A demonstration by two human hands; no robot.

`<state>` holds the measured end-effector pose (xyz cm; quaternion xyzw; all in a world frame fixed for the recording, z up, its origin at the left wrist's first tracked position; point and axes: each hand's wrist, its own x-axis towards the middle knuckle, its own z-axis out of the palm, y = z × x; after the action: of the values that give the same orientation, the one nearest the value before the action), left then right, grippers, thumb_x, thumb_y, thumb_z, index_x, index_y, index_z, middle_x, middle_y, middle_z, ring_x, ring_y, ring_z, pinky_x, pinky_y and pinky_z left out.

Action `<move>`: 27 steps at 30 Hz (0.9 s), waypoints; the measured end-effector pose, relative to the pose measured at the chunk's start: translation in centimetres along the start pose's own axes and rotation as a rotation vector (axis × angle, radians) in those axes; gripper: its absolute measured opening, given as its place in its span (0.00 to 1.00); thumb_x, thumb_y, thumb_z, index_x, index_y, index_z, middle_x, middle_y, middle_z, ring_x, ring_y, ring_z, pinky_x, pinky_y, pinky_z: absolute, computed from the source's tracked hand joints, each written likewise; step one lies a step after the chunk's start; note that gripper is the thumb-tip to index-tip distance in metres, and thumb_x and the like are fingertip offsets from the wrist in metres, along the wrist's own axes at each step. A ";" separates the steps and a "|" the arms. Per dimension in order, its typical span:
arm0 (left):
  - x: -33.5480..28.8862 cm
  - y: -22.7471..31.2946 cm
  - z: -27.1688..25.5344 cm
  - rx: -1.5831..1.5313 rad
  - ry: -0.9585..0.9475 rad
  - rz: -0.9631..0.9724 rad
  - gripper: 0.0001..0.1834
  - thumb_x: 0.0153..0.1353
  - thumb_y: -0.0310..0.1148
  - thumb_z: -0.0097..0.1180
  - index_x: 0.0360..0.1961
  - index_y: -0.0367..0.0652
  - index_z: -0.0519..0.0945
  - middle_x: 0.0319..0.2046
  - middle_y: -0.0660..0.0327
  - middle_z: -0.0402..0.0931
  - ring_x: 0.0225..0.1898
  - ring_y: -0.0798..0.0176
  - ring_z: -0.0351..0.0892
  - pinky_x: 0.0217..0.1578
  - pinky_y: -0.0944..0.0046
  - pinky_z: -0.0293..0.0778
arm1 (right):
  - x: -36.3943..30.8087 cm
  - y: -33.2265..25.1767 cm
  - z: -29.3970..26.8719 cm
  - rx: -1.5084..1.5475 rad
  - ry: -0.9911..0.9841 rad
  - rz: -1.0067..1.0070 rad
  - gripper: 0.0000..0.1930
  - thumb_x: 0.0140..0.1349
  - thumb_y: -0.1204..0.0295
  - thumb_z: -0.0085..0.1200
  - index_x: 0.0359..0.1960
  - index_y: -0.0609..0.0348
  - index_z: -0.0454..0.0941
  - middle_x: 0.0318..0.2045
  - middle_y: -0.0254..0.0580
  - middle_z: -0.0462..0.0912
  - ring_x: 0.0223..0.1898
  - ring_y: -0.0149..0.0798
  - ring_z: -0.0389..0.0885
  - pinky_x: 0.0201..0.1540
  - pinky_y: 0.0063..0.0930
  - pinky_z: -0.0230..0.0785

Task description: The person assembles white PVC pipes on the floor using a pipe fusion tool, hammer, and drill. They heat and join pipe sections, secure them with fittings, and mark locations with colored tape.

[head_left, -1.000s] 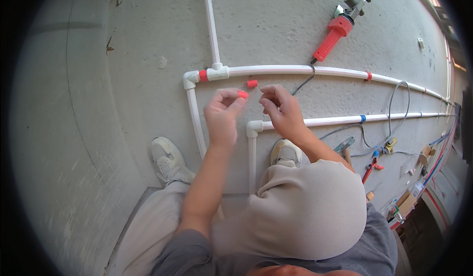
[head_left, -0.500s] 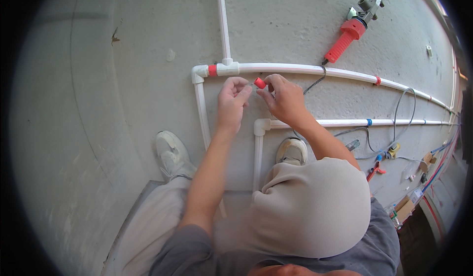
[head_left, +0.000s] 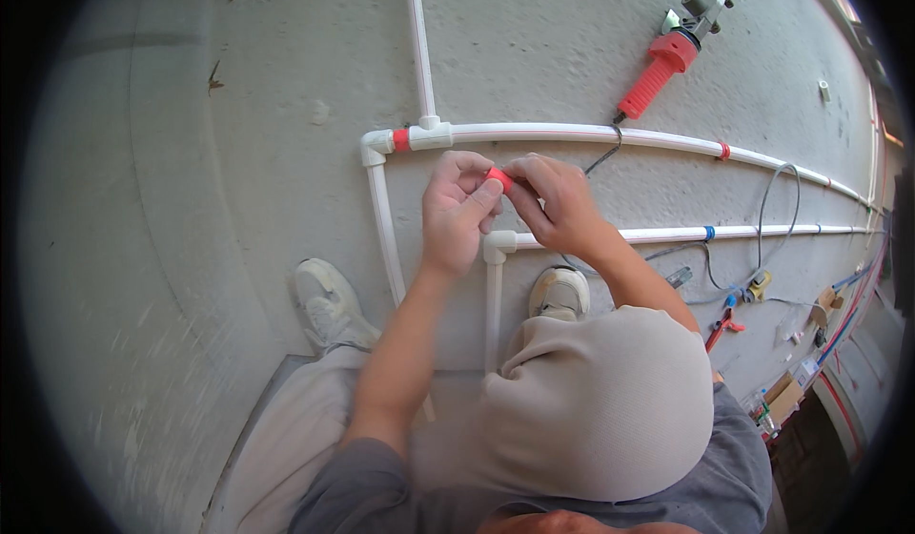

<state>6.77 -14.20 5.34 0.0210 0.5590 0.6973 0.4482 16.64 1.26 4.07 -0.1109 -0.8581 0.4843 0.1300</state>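
Observation:
Between my two hands is a small red cylinder [head_left: 497,175], partly covered by fingers. I cannot make out its exact kind. My left hand [head_left: 459,212] pinches it with the thumb over its front. My right hand [head_left: 558,200] is closed against its right side, the fingertips touching or gripping it. Just beyond my hands runs a white pipe [head_left: 562,133], joined to a white tee [head_left: 430,134]. A red band [head_left: 401,140] sits between that tee and a white elbow [head_left: 376,145].
A second white pipe [head_left: 648,236] with a blue band lies nearer, ending in an elbow [head_left: 498,242]. A red-handled pipe welding tool [head_left: 658,71] lies at the far right with its cable. Hand tools, including red pipe cutters [head_left: 726,327], and boxes [head_left: 785,397] lie along the right.
My left hand has come across to the red cylinder and now pinches it; before, it was just apart from it while my right hand held it. The view has shifted slightly.

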 end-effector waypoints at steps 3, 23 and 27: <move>-0.8 -0.2 0.8 -0.050 0.044 -0.005 0.11 0.75 0.26 0.57 0.54 0.41 0.71 0.35 0.62 0.79 0.28 0.75 0.71 0.26 0.73 0.65 | -0.2 -0.3 -0.8 -0.151 -0.037 -0.103 0.05 0.63 0.77 0.63 0.39 0.61 0.80 0.27 0.45 0.81 0.28 0.53 0.81 0.29 0.46 0.72; -4.7 1.6 5.8 -0.225 0.144 0.315 0.11 0.72 0.22 0.61 0.36 0.44 0.70 0.30 0.65 0.72 0.29 0.74 0.62 0.31 0.69 0.61 | 1.5 -4.3 -3.8 0.159 -0.056 -0.091 0.05 0.60 0.73 0.59 0.30 0.60 0.77 0.22 0.46 0.76 0.22 0.54 0.75 0.25 0.44 0.65; -4.5 1.7 6.0 -0.197 0.048 0.438 0.13 0.72 0.23 0.64 0.44 0.42 0.68 0.35 0.62 0.71 0.33 0.73 0.64 0.32 0.68 0.61 | 1.8 -4.0 -4.1 0.227 0.033 -0.166 0.06 0.61 0.74 0.57 0.28 0.61 0.76 0.24 0.46 0.78 0.22 0.52 0.75 0.25 0.40 0.65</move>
<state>11.65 -12.50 11.12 0.0813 0.4809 0.8294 0.2724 16.09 3.09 9.81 -0.0323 -0.8018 0.5638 0.1954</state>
